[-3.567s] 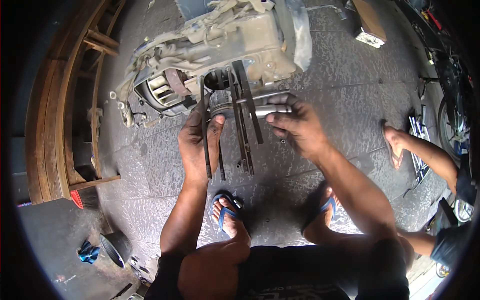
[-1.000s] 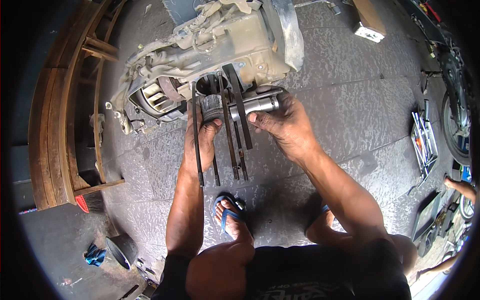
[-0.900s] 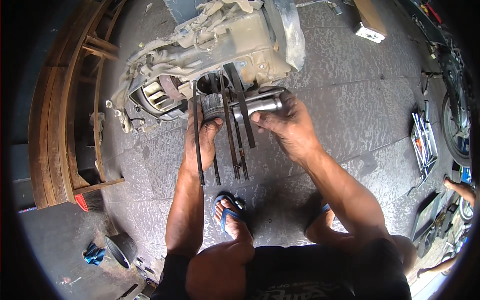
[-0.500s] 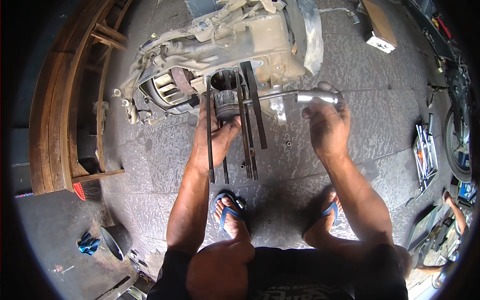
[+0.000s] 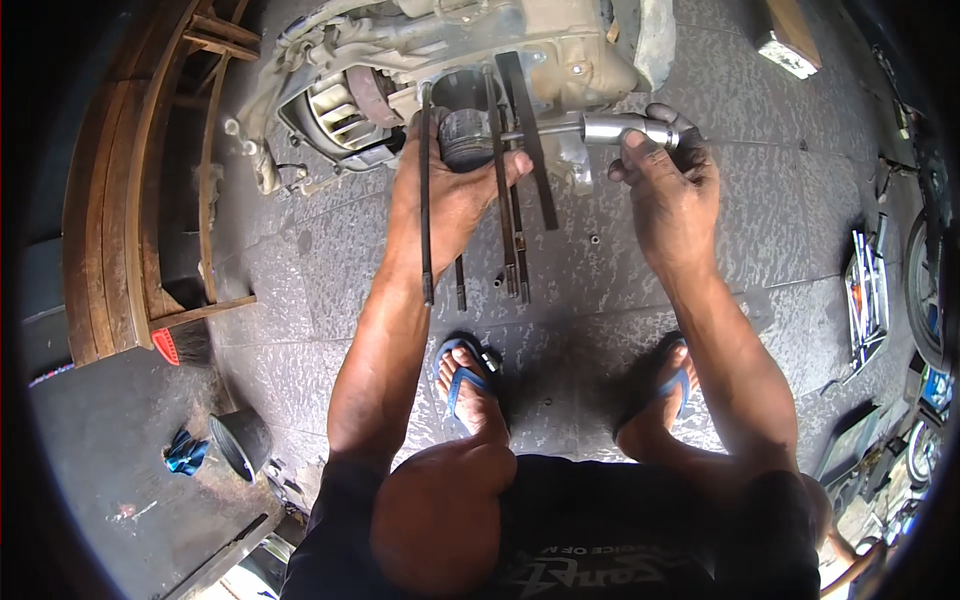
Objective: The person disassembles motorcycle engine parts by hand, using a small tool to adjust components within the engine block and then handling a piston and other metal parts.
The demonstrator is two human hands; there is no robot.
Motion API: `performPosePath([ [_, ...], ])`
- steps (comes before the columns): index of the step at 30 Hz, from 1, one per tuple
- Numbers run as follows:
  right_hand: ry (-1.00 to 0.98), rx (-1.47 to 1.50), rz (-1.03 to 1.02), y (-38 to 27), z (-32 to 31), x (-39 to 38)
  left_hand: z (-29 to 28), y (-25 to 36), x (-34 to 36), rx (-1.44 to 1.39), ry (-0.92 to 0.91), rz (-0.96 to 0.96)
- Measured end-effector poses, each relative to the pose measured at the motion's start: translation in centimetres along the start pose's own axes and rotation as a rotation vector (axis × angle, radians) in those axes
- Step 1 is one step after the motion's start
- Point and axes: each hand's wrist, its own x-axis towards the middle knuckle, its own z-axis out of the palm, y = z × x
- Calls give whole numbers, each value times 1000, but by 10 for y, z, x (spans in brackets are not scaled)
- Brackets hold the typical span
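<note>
A dirty engine block (image 5: 450,45) lies on the floor ahead of me. Long studs (image 5: 427,200) and a dark flat strip (image 5: 526,150) stick out of it toward me. Among them a dark piston (image 5: 465,145) sits outside the bore. My left hand (image 5: 425,215) is closed around it from below, thumb by a stud, other fingers mostly hidden. To the right, my right hand (image 5: 677,195) grips a shiny metal cylinder, like a long socket (image 5: 615,129). From its end a thin rod (image 5: 557,130) reaches the piston's side; whether it enters the piston I cannot tell.
A wooden bench frame (image 5: 112,230) stands at the left, with a red brush (image 5: 166,345), a black bucket (image 5: 240,440) and a blue cloth (image 5: 186,452) nearby. At the right are a tool tray (image 5: 866,290) and a wheel (image 5: 928,290). A small nut (image 5: 595,240) lies on the tiles.
The whole view has shifted, so the engine sits higher in the picture. My left thumb now extends farther right, across a stud. Both hands keep their holds.
</note>
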Motion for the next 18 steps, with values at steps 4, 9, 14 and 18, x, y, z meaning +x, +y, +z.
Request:
performPosePath([
  [4, -65, -54, 17, 3, 10, -3, -2, -6, 1, 57, 31, 11],
  [9, -73, -35, 44, 2, 20, -3, 0, -11, 2, 172, 71, 110],
  [14, -113, 10, 100, 4, 25, -1, -4, -18, 1, 52, 15, 58],
  [18, -143, 78, 171, 10, 34, -4, -1, -8, -2, -78, -7, -48],
])
